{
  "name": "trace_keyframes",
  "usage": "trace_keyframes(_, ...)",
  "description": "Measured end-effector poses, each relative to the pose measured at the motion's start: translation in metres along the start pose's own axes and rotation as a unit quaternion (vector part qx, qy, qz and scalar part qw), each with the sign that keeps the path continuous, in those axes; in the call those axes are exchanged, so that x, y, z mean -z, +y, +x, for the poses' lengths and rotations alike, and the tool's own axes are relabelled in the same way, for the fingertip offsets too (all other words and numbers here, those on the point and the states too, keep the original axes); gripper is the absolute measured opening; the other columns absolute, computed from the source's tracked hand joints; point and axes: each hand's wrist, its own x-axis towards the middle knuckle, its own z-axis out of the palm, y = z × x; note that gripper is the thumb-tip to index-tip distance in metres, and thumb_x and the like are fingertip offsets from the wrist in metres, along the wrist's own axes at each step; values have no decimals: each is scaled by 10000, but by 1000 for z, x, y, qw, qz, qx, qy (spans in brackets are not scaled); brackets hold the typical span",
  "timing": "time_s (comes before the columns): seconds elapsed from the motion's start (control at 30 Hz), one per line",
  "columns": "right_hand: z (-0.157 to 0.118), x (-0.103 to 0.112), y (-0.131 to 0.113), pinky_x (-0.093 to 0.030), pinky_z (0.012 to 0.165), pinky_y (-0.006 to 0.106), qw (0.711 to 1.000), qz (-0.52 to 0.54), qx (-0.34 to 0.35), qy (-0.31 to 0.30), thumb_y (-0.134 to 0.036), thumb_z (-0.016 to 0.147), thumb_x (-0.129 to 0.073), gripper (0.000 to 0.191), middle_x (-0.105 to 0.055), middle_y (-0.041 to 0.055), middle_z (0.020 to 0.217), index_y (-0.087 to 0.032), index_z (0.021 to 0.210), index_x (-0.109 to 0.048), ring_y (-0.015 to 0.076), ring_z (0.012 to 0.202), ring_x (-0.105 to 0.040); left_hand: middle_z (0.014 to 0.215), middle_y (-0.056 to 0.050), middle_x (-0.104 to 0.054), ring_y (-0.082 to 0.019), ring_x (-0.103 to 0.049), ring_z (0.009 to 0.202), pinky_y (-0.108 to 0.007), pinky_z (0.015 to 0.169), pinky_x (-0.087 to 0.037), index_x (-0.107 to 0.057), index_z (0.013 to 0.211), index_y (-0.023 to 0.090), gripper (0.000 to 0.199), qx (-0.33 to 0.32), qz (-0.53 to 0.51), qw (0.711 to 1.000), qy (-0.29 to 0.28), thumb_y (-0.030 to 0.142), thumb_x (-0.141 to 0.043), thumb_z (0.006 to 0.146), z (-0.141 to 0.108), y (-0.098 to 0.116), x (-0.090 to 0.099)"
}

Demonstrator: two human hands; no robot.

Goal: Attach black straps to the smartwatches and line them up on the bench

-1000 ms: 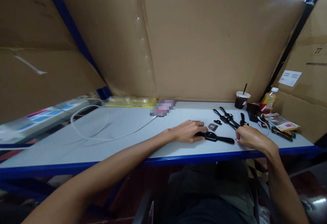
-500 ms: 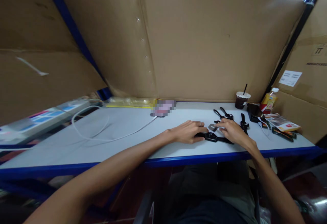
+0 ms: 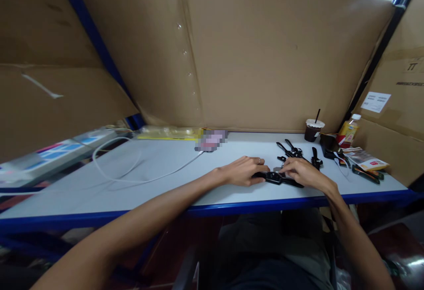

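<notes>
On the table near its front edge lies a black spokeshave (image 3: pixel 273 177), its two handles pointing left and right. My left hand (image 3: pixel 247 171), with a ring on one finger, is closed around the left handle. In my right hand (image 3: pixel 300 171) the fingers pinch a small flat grey metal blade (image 3: pixel 277 169) just at the spokeshave's middle; whether it touches the body I cannot tell. The right handle extends below my right hand. Behind that hand lie more black spokeshaves (image 3: pixel 293 151), partly hidden by it, and another black one (image 3: pixel 316 158) to the right.
At the back right stand a lidded cup with a straw (image 3: pixel 314 130) and a drink bottle (image 3: pixel 348 131). Nearby are a plastic packet (image 3: pixel 366 158) and dark-handled tools (image 3: pixel 366 174). A phone (image 3: pixel 212 141) with a white cable (image 3: pixel 159 178) lies left. Cardboard (image 3: pixel 248 60) walls the back.
My right hand has moved slightly down with the metal blade, bringing it closer to the middle of the spokeshave. My left hand stays on the handle.
</notes>
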Motion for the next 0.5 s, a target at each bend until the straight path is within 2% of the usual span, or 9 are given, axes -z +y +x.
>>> trace_keyframes(0.13,-9,9,5,-473,978,359,999,7,-36,-21,-96,892,-502,342,-759,54,1128,-237,1022,-785,230,1086,-668,1003,-71,-637,-216,-627,877,-303,672,-437,-626,1261,232,312,0,8,1000,-5,354,-510,999,0,0,0)
trace_keyframes(0.23,-11,8,8,-480,938,351,998,-2,-62,-26,-109,914,-474,328,-768,54,1065,-232,1024,-758,235,1047,-678,1015,-74,-636,-219,-628,879,-308,674,-440,-626,1260,227,311,-1,10,1000,-4,353,-512,1000,0,0,0)
trace_keyframes(0.5,2,-7,5,-466,877,309,1000,8,-23,-11,-52,883,-450,354,-722,62,1040,-223,1090,-682,207,985,-654,986,-70,-635,-206,-621,858,-286,652,-419,-626,1263,230,313,-5,12,1000,0,353,-500,1003,-1,-1,-1)
